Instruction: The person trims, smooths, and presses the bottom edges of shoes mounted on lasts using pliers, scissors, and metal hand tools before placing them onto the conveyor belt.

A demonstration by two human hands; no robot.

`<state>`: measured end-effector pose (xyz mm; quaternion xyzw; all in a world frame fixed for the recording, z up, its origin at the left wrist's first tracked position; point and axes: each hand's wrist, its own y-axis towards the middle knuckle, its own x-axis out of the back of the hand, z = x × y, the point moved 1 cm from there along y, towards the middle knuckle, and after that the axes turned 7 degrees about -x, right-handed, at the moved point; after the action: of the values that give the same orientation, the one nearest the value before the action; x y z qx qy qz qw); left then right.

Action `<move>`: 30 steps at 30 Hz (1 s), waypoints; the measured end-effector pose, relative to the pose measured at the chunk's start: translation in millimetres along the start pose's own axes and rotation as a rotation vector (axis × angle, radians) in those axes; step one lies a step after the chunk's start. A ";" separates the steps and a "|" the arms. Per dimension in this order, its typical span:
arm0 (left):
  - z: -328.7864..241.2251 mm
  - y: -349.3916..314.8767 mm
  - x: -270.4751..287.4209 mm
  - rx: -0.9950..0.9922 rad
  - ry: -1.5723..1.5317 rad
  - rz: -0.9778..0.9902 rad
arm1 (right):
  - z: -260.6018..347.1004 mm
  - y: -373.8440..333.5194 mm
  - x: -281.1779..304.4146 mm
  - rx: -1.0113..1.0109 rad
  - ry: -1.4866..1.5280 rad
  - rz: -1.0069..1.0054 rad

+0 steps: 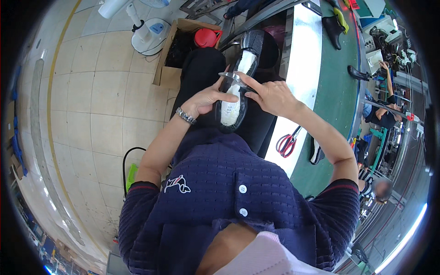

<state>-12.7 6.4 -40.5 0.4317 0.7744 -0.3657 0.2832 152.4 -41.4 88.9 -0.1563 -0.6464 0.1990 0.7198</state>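
Note:
A black shoe (230, 110) lies sole side up above my lap, its long white underside showing. My left hand (206, 98) grips it from the left, with the thumb lying across the white surface. From the right, my right hand (270, 95) closes on a silvery metal tool (233, 77) that lies across the middle of the shoe. The tool's exact kind is hard to make out. Beyond, the shoe's far end meets a black textured support (252, 42).
A cardboard box (167, 75) with dark material and a red container (206, 38) stands ahead left. Red-handled scissors (287, 144) lie on the white ledge (298, 82) at right. Beside it, a green conveyor belt (337, 87) carries several shoes. Other people work farther right.

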 end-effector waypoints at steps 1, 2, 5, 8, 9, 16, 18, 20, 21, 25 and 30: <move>2.0 -3.2 -2.4 -0.029 -0.007 0.004 | -3.0 -1.5 2.2 -0.002 0.003 0.000; 7.2 -8.3 -3.0 -0.070 -0.029 0.027 | -4.3 -5.6 4.6 0.028 -0.009 -0.017; 14.6 -15.7 -6.6 -0.160 -0.405 0.058 | -1.4 -23.4 17.2 0.027 0.016 0.097; 25.9 -15.6 -12.8 -0.105 -0.465 0.055 | 8.8 -36.3 18.5 0.097 -0.032 0.136; 29.5 -13.7 -15.2 -0.082 -0.532 0.073 | 14.6 -36.6 14.5 0.096 -0.024 0.138; 32.9 -23.8 -31.4 -0.224 -0.389 -0.123 | 12.9 -34.5 1.3 0.143 -0.258 -0.022; 31.3 -24.8 -32.7 -0.217 -0.433 -0.131 | 9.8 -33.8 -1.0 0.137 -0.228 -0.020; 25.6 -23.4 -34.7 -0.218 -0.438 -0.145 | 7.7 -35.3 -3.5 0.130 -0.204 -0.019; 24.4 -23.1 -35.5 -0.222 -0.445 -0.162 | 6.4 -36.8 -5.0 0.139 -0.170 -0.067; 31.0 -19.3 -32.2 -0.232 -0.459 -0.188 | 2.1 -37.5 7.6 0.100 -0.015 0.106; 36.9 -18.1 -18.4 -0.184 -0.277 -0.221 | 25.0 -32.4 42.3 0.188 0.102 -0.127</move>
<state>-15.4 -38.5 -41.9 0.2621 0.8009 -0.3781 0.3833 133.9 -49.8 144.2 -0.0565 -0.5962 0.2045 0.7743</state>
